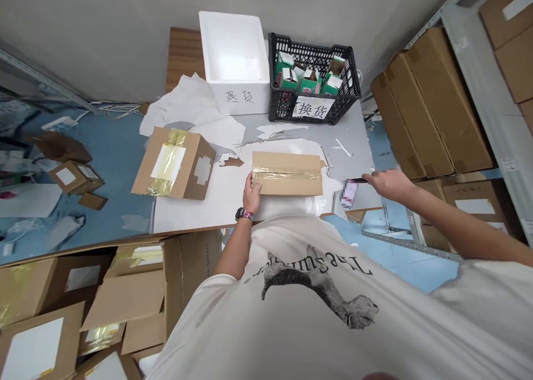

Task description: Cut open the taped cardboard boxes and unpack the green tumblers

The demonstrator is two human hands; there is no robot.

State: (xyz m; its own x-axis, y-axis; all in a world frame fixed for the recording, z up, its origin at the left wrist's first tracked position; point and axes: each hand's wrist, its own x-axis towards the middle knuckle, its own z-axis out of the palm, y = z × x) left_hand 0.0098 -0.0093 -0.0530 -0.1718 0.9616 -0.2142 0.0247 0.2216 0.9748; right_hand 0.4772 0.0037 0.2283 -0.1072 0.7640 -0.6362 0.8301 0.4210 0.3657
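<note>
A taped cardboard box (287,183) lies on the white-covered table (191,216) in front of my body. My left hand (251,193) grips its left end, with the thumb on top. Off to the right, my right hand (389,185) is closed around a thin dark tool (358,180) that points left, over the table's right edge. Just below the tool's tip is a phone-like object (348,194), its surface blurred out. A larger taped box (172,163) with a white label sits on the table's left side.
At the table's back stand a white foam box (237,94) and a black crate (287,105) holding several green cartons. Torn white paper (183,102) lies at the back left. Boxes fill a large carton (191,263) at lower left; shelving with tall boxes (433,102) is at right.
</note>
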